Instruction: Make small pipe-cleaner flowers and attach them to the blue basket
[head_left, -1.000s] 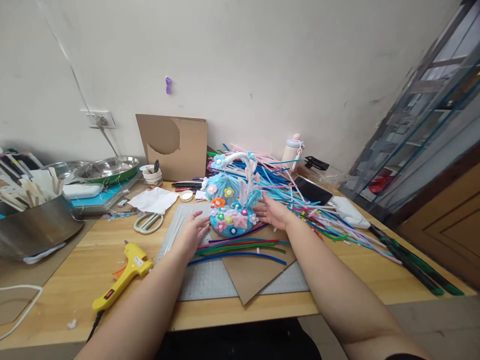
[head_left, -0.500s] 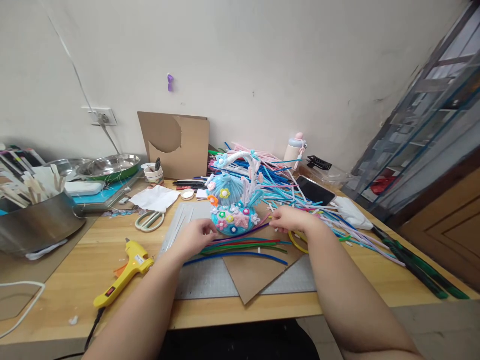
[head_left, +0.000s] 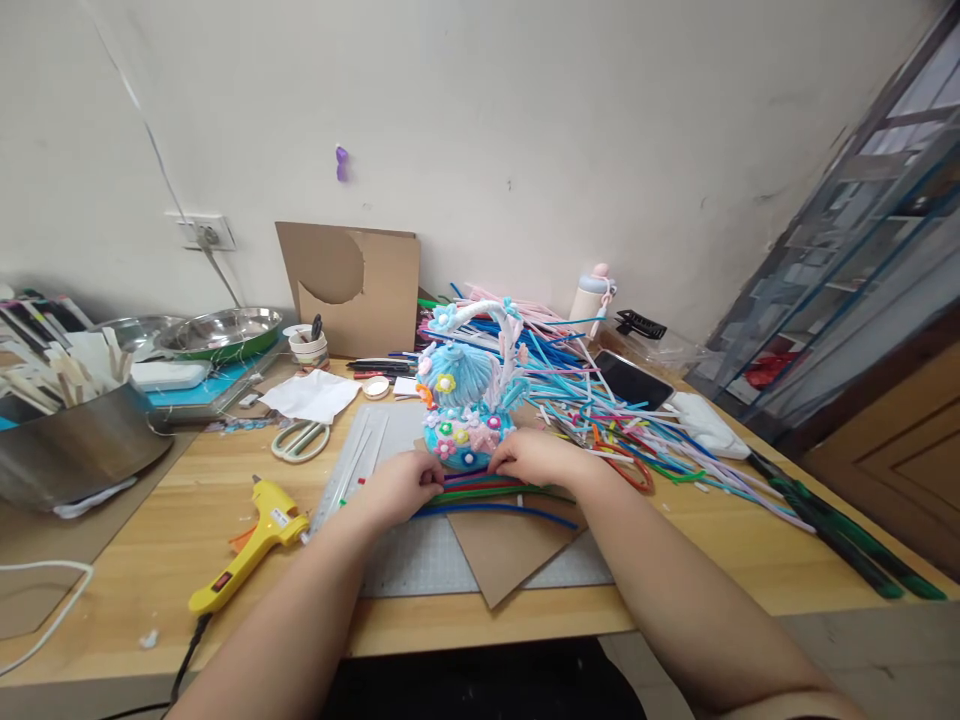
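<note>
A row of coloured pipe cleaners (head_left: 487, 492), green, red, purple and blue among them, lies across a piece of cardboard (head_left: 499, 560) on the grey cutting mat (head_left: 409, 570). At their left part, my left hand (head_left: 409, 485) is closed with its fingertips pinched on them. My right hand (head_left: 544, 460) reaches in from the right, fingers bent and pressed together on the purple pipe cleaner at the back of the row. Directly behind both hands stands a blue fuzzy shell-shaped basket (head_left: 469, 425) with small flowers and an arched handle. Fingers partly hide what each hand grips.
A yellow hot glue gun (head_left: 255, 545) lies at the left, near white-handled scissors (head_left: 300, 440). Many loose pipe cleaners (head_left: 555, 355) spread behind and right of the basket. A phone (head_left: 634, 380), a bottle (head_left: 592, 300) and a steel pot (head_left: 82, 450) stand around the table.
My right hand has moved left, close in front of the basket. My left hand has shifted slightly right and down. The yellow loop by my right hand is no longer visible; an orange one shows there.
</note>
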